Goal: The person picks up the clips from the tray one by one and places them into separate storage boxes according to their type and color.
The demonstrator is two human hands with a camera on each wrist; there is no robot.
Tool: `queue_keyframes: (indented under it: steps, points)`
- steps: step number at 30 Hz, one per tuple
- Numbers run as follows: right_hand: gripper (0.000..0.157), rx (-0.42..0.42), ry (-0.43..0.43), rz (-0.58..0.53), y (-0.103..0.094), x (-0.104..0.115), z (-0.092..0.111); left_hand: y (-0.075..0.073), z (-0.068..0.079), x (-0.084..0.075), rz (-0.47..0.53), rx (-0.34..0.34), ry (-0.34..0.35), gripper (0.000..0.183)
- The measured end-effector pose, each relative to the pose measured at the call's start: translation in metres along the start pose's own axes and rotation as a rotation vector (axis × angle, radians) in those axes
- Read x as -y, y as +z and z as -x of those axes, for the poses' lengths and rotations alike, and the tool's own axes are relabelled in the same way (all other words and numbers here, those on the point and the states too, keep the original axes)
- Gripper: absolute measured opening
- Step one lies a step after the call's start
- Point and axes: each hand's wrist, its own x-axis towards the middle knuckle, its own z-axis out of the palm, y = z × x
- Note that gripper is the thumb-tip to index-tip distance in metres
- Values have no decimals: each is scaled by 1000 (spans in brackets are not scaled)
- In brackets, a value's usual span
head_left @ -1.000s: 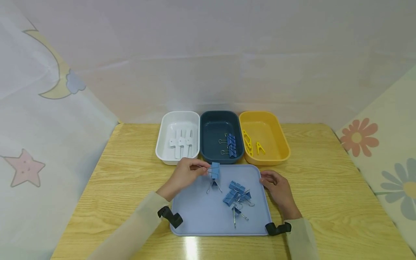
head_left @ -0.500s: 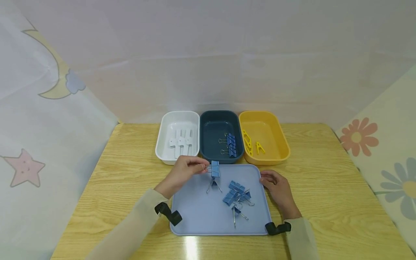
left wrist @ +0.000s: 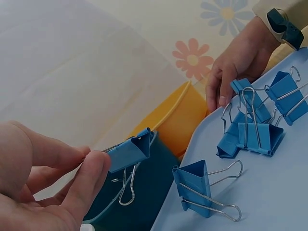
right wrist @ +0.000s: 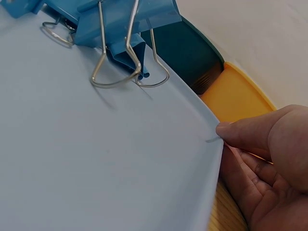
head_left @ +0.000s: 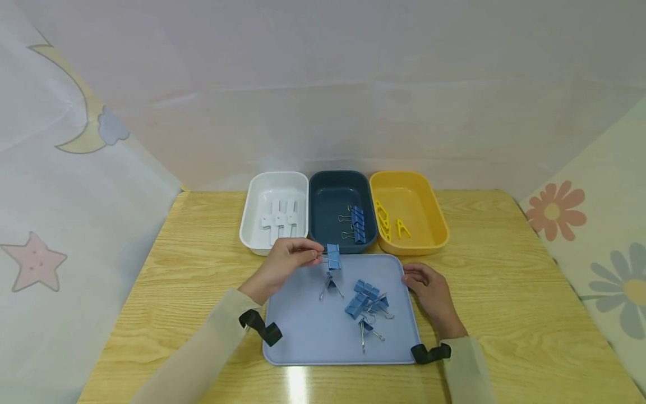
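Observation:
Thumb and fingers of my left hand (head_left: 289,261) pinch a wire handle of a blue binder clip (left wrist: 131,153). In the head view this clip hangs over the far edge of the light blue tray (head_left: 303,342), just in front of the dark blue bin (head_left: 318,235). Another binder clip (left wrist: 195,185) stands on the tray below it, handles spread. Several more binder clips (head_left: 357,306) lie bunched on the tray's right half. At the far right corner, my right hand (head_left: 428,292) grips the tray's rim, with the thumb (right wrist: 236,133) on the edge and the other fingers outside it.
Behind the tray, three bins touch side by side. The white bin (head_left: 247,224) holds white clips, the dark blue one holds darker blue binder clips (head_left: 358,224), and the yellow bin (head_left: 424,219) holds small yellow clips (head_left: 402,228). A fabric wall stands close behind.
My left hand has moved slightly up and away from me with the binder clip, which now sits apart from the standing clip below. The right hand stays at the rim.

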Motion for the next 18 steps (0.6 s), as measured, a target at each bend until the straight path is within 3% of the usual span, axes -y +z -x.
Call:
queue_keyframes:
  steps: [18]
  points:
    - [29, -6, -7, 24, 0, -1, -1, -1, -10, -3, 51, -61, -27, 16]
